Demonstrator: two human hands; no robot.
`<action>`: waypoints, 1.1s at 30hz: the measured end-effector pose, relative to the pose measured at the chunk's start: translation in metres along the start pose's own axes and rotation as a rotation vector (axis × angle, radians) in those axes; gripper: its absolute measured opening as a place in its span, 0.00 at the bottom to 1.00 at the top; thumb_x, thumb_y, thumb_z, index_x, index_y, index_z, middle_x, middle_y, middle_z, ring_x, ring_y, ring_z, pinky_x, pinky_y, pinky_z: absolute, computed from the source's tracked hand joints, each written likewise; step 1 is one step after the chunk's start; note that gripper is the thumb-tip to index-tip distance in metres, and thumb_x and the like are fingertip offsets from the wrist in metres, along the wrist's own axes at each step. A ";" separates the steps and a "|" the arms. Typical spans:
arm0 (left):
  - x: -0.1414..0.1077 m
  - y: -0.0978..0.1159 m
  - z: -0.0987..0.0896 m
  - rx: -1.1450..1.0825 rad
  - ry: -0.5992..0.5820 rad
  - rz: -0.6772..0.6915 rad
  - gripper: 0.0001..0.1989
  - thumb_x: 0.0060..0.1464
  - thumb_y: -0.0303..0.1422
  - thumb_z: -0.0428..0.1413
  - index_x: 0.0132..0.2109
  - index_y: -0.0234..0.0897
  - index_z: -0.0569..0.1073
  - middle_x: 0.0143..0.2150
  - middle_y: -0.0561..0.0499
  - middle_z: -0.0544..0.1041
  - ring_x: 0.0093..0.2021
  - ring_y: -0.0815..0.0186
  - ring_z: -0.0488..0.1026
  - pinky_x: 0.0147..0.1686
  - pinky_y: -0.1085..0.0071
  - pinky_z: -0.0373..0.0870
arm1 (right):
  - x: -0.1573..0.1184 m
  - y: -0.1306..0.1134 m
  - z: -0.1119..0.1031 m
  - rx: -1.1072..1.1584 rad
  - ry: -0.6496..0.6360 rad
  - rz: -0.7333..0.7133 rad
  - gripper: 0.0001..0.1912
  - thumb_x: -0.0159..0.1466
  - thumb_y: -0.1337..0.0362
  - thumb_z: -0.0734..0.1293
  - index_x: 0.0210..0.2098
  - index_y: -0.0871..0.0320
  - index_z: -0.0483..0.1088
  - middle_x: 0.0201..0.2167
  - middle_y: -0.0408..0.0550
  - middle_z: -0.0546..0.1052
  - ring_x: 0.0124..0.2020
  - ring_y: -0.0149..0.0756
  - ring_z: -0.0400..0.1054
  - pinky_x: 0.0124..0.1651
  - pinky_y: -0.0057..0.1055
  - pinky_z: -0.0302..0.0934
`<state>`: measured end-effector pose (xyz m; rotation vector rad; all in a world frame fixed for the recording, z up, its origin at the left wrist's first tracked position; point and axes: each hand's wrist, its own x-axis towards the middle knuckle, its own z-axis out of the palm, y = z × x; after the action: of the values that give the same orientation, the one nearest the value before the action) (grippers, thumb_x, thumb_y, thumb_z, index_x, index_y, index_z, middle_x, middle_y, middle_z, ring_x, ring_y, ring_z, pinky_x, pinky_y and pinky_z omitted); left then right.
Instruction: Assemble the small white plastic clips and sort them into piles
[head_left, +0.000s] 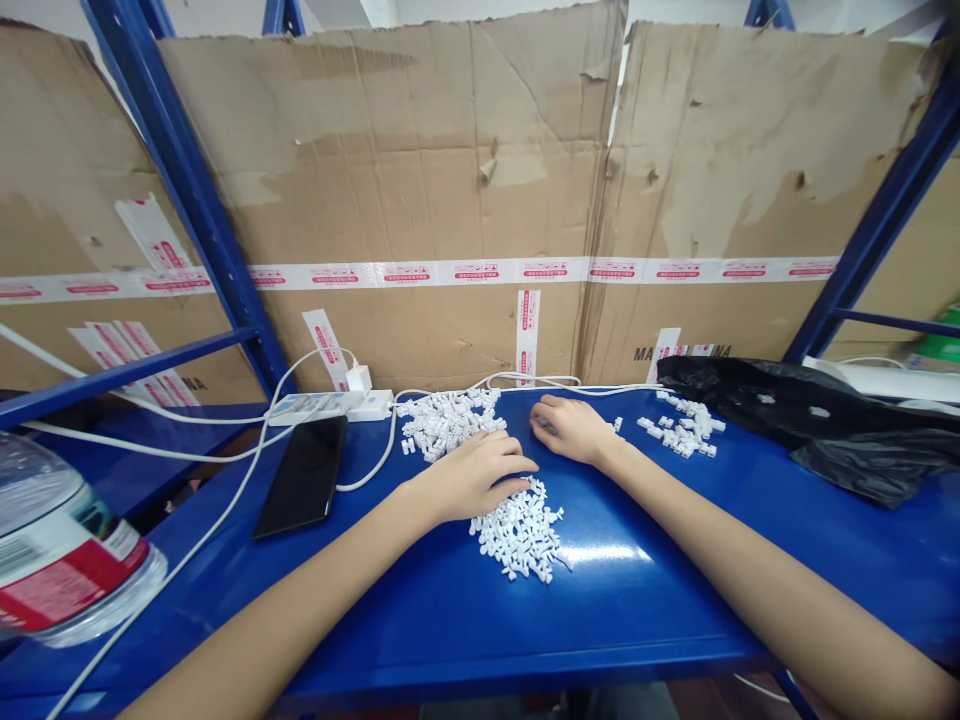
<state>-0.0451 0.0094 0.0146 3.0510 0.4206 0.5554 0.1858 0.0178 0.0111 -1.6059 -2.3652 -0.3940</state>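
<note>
Small white plastic parts lie in separate heaps on the blue table [600, 620]. My left hand [480, 475] is over the gap between the back heap [442, 420] and the front heap [521, 535], its thumb and fingers apart above the front heap's upper edge. Farther back and to the right, my right hand [570, 428] rests on the table with its fingers curled down; its fingertips and whatever they may hold are hidden. A third, smaller heap [684, 425] of white parts lies to the right of it.
A black phone [302, 475], a white power strip [330, 406] with cables and a large bottle [67, 550] are on the left. A black plastic bag [810, 415] lies at the right. Cardboard [420, 180] stands behind.
</note>
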 end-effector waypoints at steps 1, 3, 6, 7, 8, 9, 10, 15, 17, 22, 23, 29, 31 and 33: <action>0.000 0.000 0.000 -0.011 0.002 0.004 0.12 0.68 0.35 0.52 0.52 0.40 0.77 0.46 0.46 0.77 0.48 0.60 0.71 0.52 0.60 0.67 | 0.000 0.000 0.000 0.008 -0.001 0.007 0.13 0.72 0.62 0.59 0.42 0.58 0.74 0.40 0.51 0.77 0.40 0.39 0.73 0.39 0.30 0.57; 0.000 0.000 -0.001 -0.037 0.008 0.011 0.11 0.68 0.33 0.52 0.48 0.40 0.78 0.43 0.46 0.76 0.46 0.61 0.72 0.50 0.61 0.69 | 0.000 0.001 0.001 0.020 0.001 0.017 0.13 0.72 0.62 0.59 0.42 0.58 0.74 0.40 0.51 0.77 0.39 0.38 0.73 0.39 0.30 0.57; 0.000 0.002 -0.003 -0.072 0.013 0.012 0.10 0.67 0.31 0.52 0.44 0.39 0.78 0.41 0.47 0.76 0.43 0.62 0.72 0.47 0.62 0.70 | 0.000 0.001 0.001 0.030 0.005 0.018 0.13 0.72 0.61 0.59 0.42 0.58 0.74 0.40 0.51 0.77 0.39 0.38 0.73 0.38 0.30 0.57; 0.000 0.002 -0.004 -0.079 0.013 0.009 0.09 0.66 0.30 0.52 0.43 0.38 0.78 0.41 0.47 0.76 0.43 0.62 0.72 0.46 0.63 0.70 | 0.000 0.001 0.002 0.033 0.008 0.016 0.13 0.71 0.61 0.59 0.42 0.58 0.74 0.40 0.50 0.77 0.39 0.38 0.73 0.38 0.30 0.57; 0.000 0.003 -0.005 -0.082 0.011 0.005 0.08 0.66 0.30 0.53 0.42 0.38 0.78 0.40 0.47 0.77 0.43 0.62 0.72 0.46 0.63 0.70 | 0.000 0.001 0.002 0.036 0.013 0.015 0.12 0.71 0.61 0.60 0.42 0.58 0.74 0.40 0.50 0.77 0.39 0.38 0.73 0.38 0.30 0.56; 0.001 0.004 -0.005 -0.082 0.008 0.002 0.08 0.65 0.29 0.53 0.42 0.38 0.78 0.40 0.48 0.77 0.43 0.62 0.72 0.46 0.63 0.70 | 0.000 0.001 0.002 0.040 0.017 0.012 0.12 0.71 0.61 0.60 0.41 0.58 0.74 0.40 0.50 0.77 0.39 0.38 0.73 0.38 0.30 0.56; 0.001 0.005 -0.005 -0.081 0.006 -0.002 0.07 0.64 0.28 0.54 0.41 0.37 0.77 0.39 0.48 0.77 0.43 0.62 0.72 0.46 0.63 0.70 | 0.000 0.001 0.003 0.045 0.021 0.011 0.12 0.71 0.61 0.60 0.41 0.58 0.74 0.40 0.50 0.77 0.38 0.37 0.73 0.37 0.30 0.56; 0.001 0.008 -0.007 -0.081 0.006 -0.025 0.07 0.62 0.27 0.54 0.38 0.38 0.76 0.37 0.49 0.77 0.40 0.62 0.72 0.44 0.63 0.71 | 0.000 0.001 0.005 0.081 0.043 0.029 0.12 0.72 0.61 0.60 0.42 0.57 0.74 0.40 0.49 0.77 0.37 0.37 0.73 0.37 0.30 0.56; 0.001 0.009 -0.007 -0.075 -0.001 -0.027 0.07 0.61 0.26 0.54 0.38 0.38 0.76 0.38 0.48 0.77 0.41 0.62 0.72 0.45 0.63 0.71 | 0.000 0.001 0.006 0.100 0.050 0.034 0.12 0.72 0.60 0.60 0.43 0.57 0.73 0.41 0.49 0.76 0.38 0.37 0.72 0.37 0.29 0.56; 0.000 0.010 -0.007 -0.043 -0.024 -0.025 0.09 0.62 0.27 0.54 0.45 0.38 0.78 0.41 0.46 0.77 0.45 0.60 0.72 0.49 0.61 0.70 | 0.000 0.002 0.009 0.159 0.059 0.015 0.11 0.72 0.58 0.61 0.45 0.57 0.72 0.43 0.50 0.75 0.39 0.36 0.72 0.38 0.29 0.58; 0.000 0.010 -0.007 -0.039 -0.029 -0.029 0.09 0.62 0.26 0.54 0.45 0.37 0.78 0.41 0.46 0.77 0.45 0.60 0.72 0.49 0.61 0.70 | 0.000 0.003 0.009 0.169 0.059 0.011 0.10 0.72 0.58 0.62 0.45 0.57 0.72 0.43 0.50 0.75 0.39 0.36 0.72 0.38 0.29 0.58; 0.000 0.011 -0.009 -0.090 -0.016 -0.034 0.09 0.60 0.23 0.53 0.40 0.39 0.77 0.39 0.48 0.77 0.44 0.61 0.72 0.48 0.62 0.70 | -0.001 0.004 0.011 0.224 0.076 -0.008 0.07 0.70 0.61 0.65 0.43 0.57 0.70 0.42 0.49 0.75 0.37 0.35 0.71 0.39 0.29 0.59; 0.000 0.010 -0.010 -0.104 -0.023 -0.035 0.10 0.59 0.23 0.53 0.39 0.39 0.77 0.39 0.49 0.77 0.43 0.61 0.72 0.48 0.62 0.70 | -0.001 0.004 0.010 0.248 0.082 -0.019 0.05 0.69 0.63 0.65 0.43 0.57 0.69 0.42 0.48 0.75 0.36 0.34 0.70 0.39 0.28 0.60; 0.000 0.010 -0.010 -0.111 -0.037 -0.040 0.09 0.59 0.23 0.53 0.39 0.39 0.76 0.40 0.49 0.77 0.44 0.61 0.72 0.48 0.62 0.70 | -0.001 0.005 0.010 0.276 0.083 -0.031 0.05 0.69 0.64 0.65 0.43 0.58 0.69 0.42 0.48 0.75 0.36 0.34 0.70 0.39 0.28 0.60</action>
<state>-0.0462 -0.0009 0.0250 2.9350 0.4328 0.5022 0.1898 0.0226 0.0015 -1.4022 -2.2689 -0.1294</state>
